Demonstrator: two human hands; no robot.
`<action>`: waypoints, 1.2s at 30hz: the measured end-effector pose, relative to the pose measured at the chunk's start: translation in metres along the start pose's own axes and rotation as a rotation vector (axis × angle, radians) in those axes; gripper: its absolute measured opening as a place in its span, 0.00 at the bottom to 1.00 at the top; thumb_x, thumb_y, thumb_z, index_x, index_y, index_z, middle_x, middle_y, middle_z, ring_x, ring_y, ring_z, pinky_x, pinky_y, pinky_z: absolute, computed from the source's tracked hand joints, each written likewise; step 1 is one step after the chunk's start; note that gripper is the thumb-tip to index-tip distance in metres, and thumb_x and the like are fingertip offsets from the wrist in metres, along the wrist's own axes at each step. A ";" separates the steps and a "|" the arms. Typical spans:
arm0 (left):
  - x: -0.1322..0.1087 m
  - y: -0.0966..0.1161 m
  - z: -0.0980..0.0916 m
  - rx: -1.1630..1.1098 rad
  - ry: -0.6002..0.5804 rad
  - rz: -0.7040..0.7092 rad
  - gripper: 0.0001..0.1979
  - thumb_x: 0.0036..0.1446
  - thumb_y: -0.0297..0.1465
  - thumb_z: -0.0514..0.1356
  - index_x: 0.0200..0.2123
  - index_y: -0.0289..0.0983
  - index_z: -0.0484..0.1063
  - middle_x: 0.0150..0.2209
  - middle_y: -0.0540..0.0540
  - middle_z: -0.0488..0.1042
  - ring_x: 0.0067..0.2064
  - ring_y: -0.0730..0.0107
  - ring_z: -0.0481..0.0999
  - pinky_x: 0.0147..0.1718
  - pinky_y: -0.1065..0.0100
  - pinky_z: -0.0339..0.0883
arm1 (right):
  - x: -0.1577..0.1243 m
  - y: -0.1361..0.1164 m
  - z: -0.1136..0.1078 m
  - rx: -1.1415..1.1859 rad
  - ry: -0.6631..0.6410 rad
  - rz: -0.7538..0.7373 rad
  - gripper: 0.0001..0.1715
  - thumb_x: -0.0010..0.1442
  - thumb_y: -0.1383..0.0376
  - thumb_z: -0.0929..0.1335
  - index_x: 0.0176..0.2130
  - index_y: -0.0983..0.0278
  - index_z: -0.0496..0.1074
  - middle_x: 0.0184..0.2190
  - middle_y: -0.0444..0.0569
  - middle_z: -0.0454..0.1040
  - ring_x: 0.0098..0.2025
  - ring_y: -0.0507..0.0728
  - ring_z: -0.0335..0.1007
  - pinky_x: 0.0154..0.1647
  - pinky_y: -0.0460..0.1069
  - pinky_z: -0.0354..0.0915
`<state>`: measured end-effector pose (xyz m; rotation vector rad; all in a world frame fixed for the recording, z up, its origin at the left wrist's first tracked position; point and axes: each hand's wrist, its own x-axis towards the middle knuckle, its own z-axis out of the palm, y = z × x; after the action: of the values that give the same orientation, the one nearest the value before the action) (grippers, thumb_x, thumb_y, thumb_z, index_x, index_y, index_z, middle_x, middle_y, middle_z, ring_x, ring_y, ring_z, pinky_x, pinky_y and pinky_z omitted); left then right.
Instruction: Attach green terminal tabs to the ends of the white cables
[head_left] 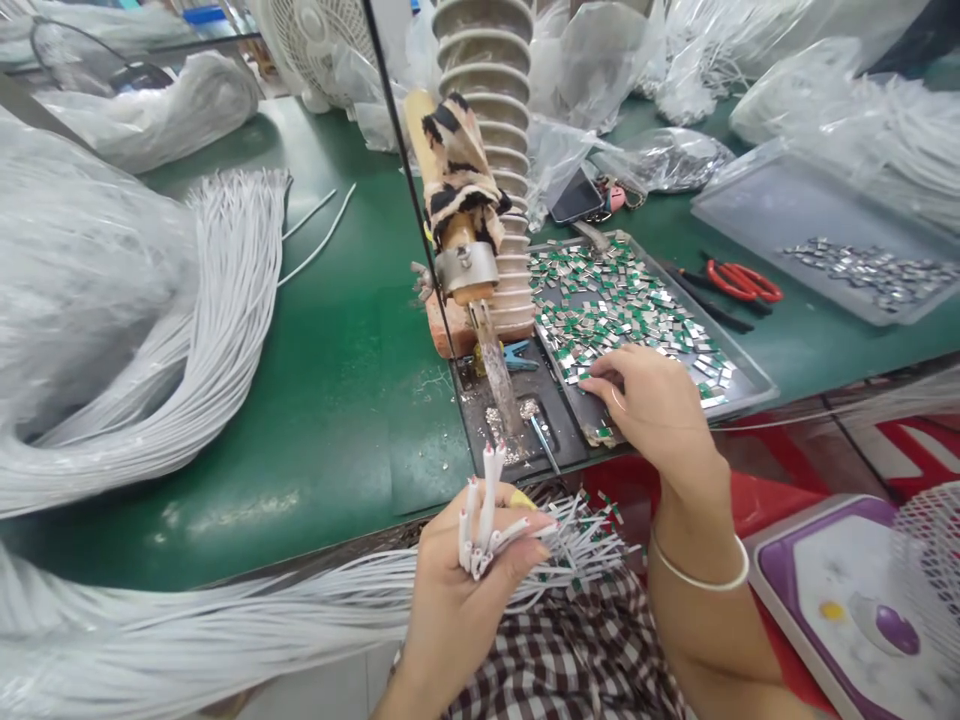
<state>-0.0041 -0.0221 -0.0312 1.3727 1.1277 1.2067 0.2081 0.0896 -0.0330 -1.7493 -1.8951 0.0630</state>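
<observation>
Probably light, bendy, best held near tips: thin white plastic wires [488, 505], left hand [459, 590] clasping; right hand [660, 405] near-pinched, catch unclear.

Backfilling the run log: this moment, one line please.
left hand: holding white cables | right hand: at green-and-silver pieces in tray | soldering iron: tip down

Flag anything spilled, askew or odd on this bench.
Pale crumbs litter the black tray beneath the iron, with flecks on the green tabletop; they look spilled. Patterned cloth wrapped around the iron's upper part seems improvised.
</observation>
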 end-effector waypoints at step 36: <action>0.030 0.021 0.002 0.071 0.195 -0.040 0.09 0.57 0.24 0.60 0.26 0.38 0.76 0.25 0.52 0.78 0.32 0.70 0.78 0.29 0.73 0.69 | -0.082 -0.079 -0.013 0.368 0.376 -0.302 0.24 0.56 0.79 0.71 0.51 0.63 0.75 0.47 0.47 0.78 0.47 0.53 0.76 0.53 0.46 0.73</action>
<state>0.0012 0.0044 -0.0066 1.2992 1.3397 1.3039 0.1416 -0.0030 -0.0204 -1.1310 -1.7163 -0.0282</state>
